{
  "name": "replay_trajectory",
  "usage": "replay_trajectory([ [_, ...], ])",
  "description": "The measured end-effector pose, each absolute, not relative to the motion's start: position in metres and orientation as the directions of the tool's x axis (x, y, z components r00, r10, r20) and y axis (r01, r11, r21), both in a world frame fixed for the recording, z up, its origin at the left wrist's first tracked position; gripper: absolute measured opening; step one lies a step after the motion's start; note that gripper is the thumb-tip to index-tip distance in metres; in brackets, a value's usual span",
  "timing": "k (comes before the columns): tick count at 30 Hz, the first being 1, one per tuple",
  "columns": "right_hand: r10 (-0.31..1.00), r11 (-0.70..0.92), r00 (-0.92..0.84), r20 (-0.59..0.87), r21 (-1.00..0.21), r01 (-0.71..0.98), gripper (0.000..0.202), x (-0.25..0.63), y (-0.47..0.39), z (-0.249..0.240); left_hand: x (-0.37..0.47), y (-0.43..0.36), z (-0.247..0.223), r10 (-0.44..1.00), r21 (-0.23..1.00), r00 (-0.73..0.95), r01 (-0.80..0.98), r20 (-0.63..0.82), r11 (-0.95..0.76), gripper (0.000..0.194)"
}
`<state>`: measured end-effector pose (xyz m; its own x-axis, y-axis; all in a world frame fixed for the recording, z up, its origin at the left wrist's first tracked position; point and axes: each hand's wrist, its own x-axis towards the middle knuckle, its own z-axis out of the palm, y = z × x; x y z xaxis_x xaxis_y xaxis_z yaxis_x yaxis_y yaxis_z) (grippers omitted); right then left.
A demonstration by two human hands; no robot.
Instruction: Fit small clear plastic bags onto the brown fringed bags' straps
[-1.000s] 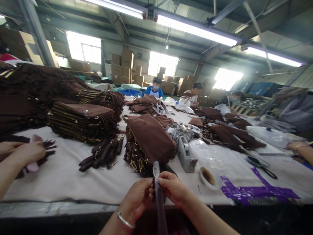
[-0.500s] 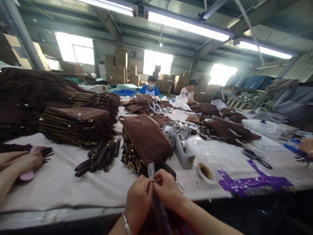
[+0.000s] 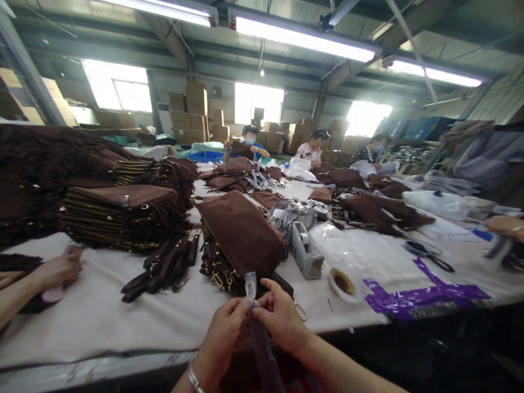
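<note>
A long dark strip, which looks like a strap in a clear plastic sleeve [image 3: 262,349], hangs down over the table's front edge. My left hand [image 3: 224,328] pinches the sleeve's narrowed neck from the left. My right hand [image 3: 283,319] closes thumb and fingers on it from the other side, just below the loose clear end. Directly beyond my hands lies a stack of brown fringed bags [image 3: 241,229] with gold clasps along its front. A gold ring [image 3: 300,311] pokes out beside my right hand.
Dark straps [image 3: 164,267] and a bag pile [image 3: 123,218] lie to the left. A tape dispenser [image 3: 307,254], a tape roll [image 3: 343,285] and purple plastic [image 3: 426,295] are at right. A co-worker's hand [image 3: 61,267] works at far left; other people sit across the table.
My hands have shifted slightly on the sleeve's neck, and my right index finger has lifted. The co-worker's hand at left moved a little. The person opposite now holds up a brown piece.
</note>
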<state>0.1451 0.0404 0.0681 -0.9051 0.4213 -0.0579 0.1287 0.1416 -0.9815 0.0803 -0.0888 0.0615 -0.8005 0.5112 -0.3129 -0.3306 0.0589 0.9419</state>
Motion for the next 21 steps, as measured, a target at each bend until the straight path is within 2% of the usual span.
replay_trajectory([
  [2,0.425,0.160,-0.904,-0.039,-0.980,0.118,0.061,0.145,0.039,0.068,0.082,-0.083,0.061,0.567,0.910,-0.748,-0.414,-0.345,0.008,0.039],
  [4,0.443,0.160,-0.895,-0.049,-0.978,0.132,0.058,0.147,0.037,0.065,0.084,-0.076,0.060,0.532,0.905,-0.779,-0.421,-0.330,-0.055,0.036],
  [8,0.446,0.051,-0.870,-0.213,-0.964,0.262,0.055,0.153,0.033,0.055,0.086,-0.060,0.062,0.491,0.900,-0.807,-0.425,-0.327,-0.099,0.029],
  [11,0.412,-0.031,-0.876,-0.250,-0.965,0.260,0.051,0.158,0.033,0.050,0.087,-0.054,0.066,0.481,0.961,-0.839,-0.274,-0.253,0.027,0.027],
  [14,0.462,-0.046,-0.871,-0.166,-0.985,0.164,0.057,0.161,0.043,0.051,0.082,-0.059,0.069,0.523,0.972,-0.845,0.021,-0.107,0.232,0.032],
  [17,0.504,0.013,-0.860,-0.074,-0.996,0.094,0.059,0.161,0.063,0.053,0.065,-0.077,0.074,0.478,0.843,-0.865,0.367,0.154,0.393,0.035],
  [19,0.511,0.066,-0.859,-0.042,-0.994,0.088,0.055,0.160,0.078,0.052,0.050,-0.088,0.080,0.421,0.666,-0.826,0.556,0.375,0.498,0.028],
  [21,0.515,0.132,-0.857,-0.010,-0.987,0.091,0.050,0.160,0.088,0.052,0.035,-0.094,0.088,0.475,0.439,-0.733,0.676,0.488,0.592,0.029],
])
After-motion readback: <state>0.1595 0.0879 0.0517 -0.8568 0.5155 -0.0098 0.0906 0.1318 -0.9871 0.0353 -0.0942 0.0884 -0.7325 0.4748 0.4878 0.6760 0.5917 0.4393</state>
